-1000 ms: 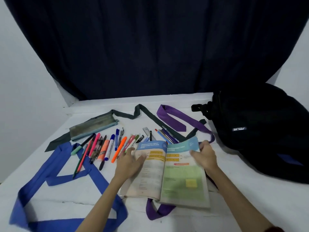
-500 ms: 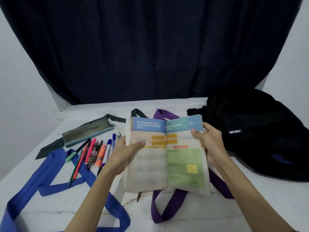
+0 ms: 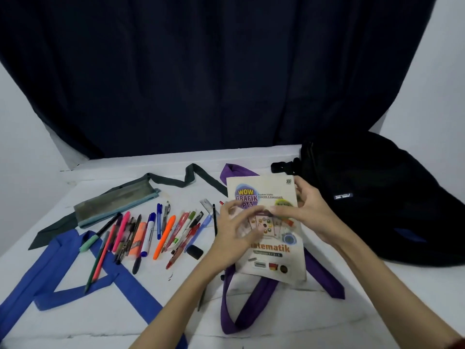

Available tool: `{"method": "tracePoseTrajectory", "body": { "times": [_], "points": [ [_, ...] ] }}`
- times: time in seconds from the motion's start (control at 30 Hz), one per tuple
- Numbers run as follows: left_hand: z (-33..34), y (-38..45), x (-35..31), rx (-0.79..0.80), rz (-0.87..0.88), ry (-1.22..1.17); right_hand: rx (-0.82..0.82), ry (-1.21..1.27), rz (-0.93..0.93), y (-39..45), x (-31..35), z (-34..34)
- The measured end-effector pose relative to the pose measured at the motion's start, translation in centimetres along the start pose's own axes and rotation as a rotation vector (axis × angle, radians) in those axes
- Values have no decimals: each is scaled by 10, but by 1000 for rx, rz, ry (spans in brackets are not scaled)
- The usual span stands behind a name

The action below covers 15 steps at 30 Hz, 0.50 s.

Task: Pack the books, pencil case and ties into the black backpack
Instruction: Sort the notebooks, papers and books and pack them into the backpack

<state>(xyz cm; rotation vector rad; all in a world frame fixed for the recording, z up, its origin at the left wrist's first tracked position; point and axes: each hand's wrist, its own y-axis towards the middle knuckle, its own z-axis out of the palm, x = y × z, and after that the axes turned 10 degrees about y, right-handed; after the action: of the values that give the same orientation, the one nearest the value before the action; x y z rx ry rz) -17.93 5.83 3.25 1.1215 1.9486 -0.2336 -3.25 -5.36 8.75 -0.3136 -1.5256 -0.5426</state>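
A dark curtain (image 3: 188,71) hangs across the back, above a white table (image 3: 377,311); the black backpack (image 3: 377,197) lies slumped on the table's right side, a small white logo on its front and a buckle strap at its left edge, just beside the book's far right corner. A blue tie (image 3: 50,275) sprawls in loops over the near left of the table; a purple tie (image 3: 246,306) runs under the book, its loop showing below the book's near edge and one end pointing out to the right, another bit peeking past the book's far edge; a grey tie (image 3: 176,180) snakes along the back, passing under the pencil case.

The book (image 3: 274,255) lies closed, cover up, in the middle of the table, atop the purple tie; its cover reads "WOW GRAFIK PT3". The pencil case (image 3: 115,205), grey mesh with a pale blue edge, lies slantwise at the left rear, resting on the grey tie. Pens (image 3: 151,233) and markers lie side by side in a loose row between the case and the book, some overlapping the blue tie; a small black eraser (image 3: 195,252) sits at the row's near right.

The left hand (image 3: 239,230) is over the book's left half, fingers loosely spread and blurred, gripping nothing that can be seen; the right hand (image 3: 305,212) is over the book's upper right, fingers bent at its cover, though whether they pinch it I cannot tell.
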Motion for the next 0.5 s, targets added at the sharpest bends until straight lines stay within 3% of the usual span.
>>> {"method": "tracePoseTrajectory", "body": {
  "times": [0.07,0.13,0.23,0.37,0.5],
  "points": [
    [0,4,9,-202,-6,35,-35,-56,-24,0,-2,-1],
    [-5,9,12,-245,-76,-128,-55,-14,-26,-2,-3,-4],
    [-12,17,9,-32,-227,-530,-62,39,-16,-6,-3,-12],
    [-12,21,-10,44,-131,-308,-87,45,-51,-14,9,-31],
    [7,15,-24,151,56,-281,18,-224,-65,-24,39,-57]
  ]
}}
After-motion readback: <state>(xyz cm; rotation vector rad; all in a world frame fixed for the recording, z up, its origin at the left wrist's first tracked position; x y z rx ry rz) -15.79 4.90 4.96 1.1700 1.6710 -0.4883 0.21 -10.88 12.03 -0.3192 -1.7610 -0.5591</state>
